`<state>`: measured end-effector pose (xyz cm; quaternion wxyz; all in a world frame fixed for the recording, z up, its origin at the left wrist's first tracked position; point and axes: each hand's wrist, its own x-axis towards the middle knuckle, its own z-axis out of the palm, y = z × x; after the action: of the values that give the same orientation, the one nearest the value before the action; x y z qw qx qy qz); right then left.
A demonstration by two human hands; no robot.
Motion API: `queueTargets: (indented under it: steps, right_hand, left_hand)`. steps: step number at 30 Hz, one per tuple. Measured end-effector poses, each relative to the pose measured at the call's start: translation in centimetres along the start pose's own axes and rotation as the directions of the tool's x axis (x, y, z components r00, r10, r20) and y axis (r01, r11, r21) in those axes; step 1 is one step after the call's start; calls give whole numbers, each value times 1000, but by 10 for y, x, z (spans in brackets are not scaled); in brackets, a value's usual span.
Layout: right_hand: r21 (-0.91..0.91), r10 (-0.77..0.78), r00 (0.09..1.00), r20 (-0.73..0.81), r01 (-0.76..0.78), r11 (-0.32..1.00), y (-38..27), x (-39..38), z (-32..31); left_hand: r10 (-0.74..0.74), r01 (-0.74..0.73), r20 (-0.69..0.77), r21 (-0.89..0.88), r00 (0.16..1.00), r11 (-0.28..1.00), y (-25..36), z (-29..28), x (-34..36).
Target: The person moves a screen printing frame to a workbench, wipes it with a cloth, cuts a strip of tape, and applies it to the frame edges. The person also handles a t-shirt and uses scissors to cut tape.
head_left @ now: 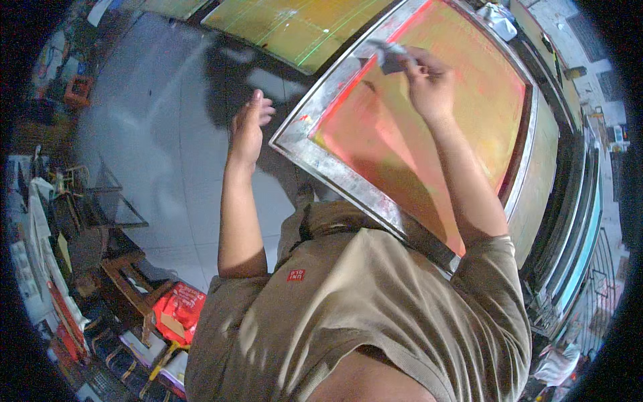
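A large screen-printing frame (348,175) with a pale metal border stands tilted in front of me. Its yellow mesh (482,87) carries smears of pink and red, brightest along the border. Over the upper left part of the mesh, my right hand (430,80) grips a grey rag (390,59), somewhat smeared by motion. Whether the rag touches the mesh, I cannot tell. My left hand (250,128) is raised left of the frame's corner, with fingers apart and nothing in it.
Another yellow screen (288,30) lies beyond the frame. More frames (579,234) are stacked at the right. On the left, a red bag (179,309) sits beside a brown wooden stool (127,285). An orange crate (79,90) stands farther off on the grey floor (161,127).
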<state>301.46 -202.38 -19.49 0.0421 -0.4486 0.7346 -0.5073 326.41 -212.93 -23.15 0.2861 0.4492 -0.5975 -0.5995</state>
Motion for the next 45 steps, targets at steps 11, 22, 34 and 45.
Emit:
queueTargets:
  steps: [11,22,34,45]
  right_hand:
    - [0,-384,771,508,446,895,-30,-47,59]
    - [-45,-404,764,503,490,871,-43,-55,74]
    - [-56,-432,762,483,519,853,-39,-45,63]
    - [-230,-380,904,197,420,878,11,10,55]
  left_hand:
    - [-107,283,303,-629,947,724,-32,26,-8]
    - [-139,238,203,-634,969,736,-27,32,-9]
    - [-149,254,279,-390,949,885,-3,23,-6]
    - [-110,-25,574,223,811,974,4,42,46]
